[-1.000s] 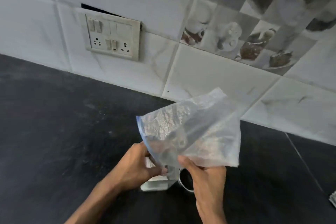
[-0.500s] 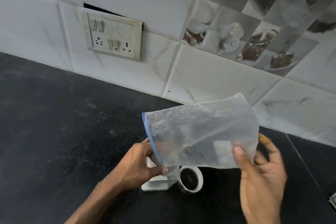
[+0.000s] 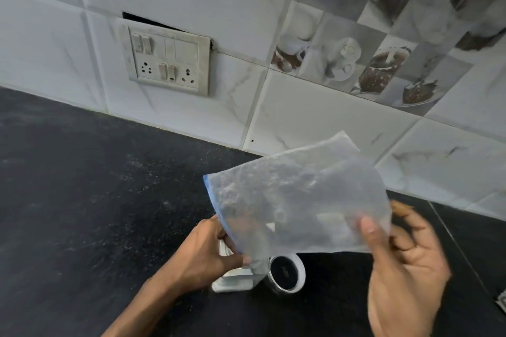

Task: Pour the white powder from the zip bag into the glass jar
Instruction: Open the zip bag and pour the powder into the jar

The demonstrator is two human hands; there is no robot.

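Note:
A clear zip bag (image 3: 295, 200) with a blue zip edge is held up in the air, dusted inside with white powder residue. My left hand (image 3: 202, 254) pinches its lower left corner at the zip end, just above the glass jar (image 3: 235, 280). That corner points down at the jar, whose mouth is hidden behind the bag and my hand. The jar stands on the black counter (image 3: 82, 213) and shows white at its base. My right hand (image 3: 405, 268) grips the bag's lower right corner with thumb in front and fingers behind.
A round lid (image 3: 287, 272) with a dark centre and light rim lies right beside the jar. A tiled wall with a switch and socket plate (image 3: 167, 63) rises behind the counter. A small striped object (image 3: 502, 302) peeks in at the right edge.
My right hand slid from the bag's lower middle to its right corner, pulling the bag out flat and wide. My left hand stayed over the jar.

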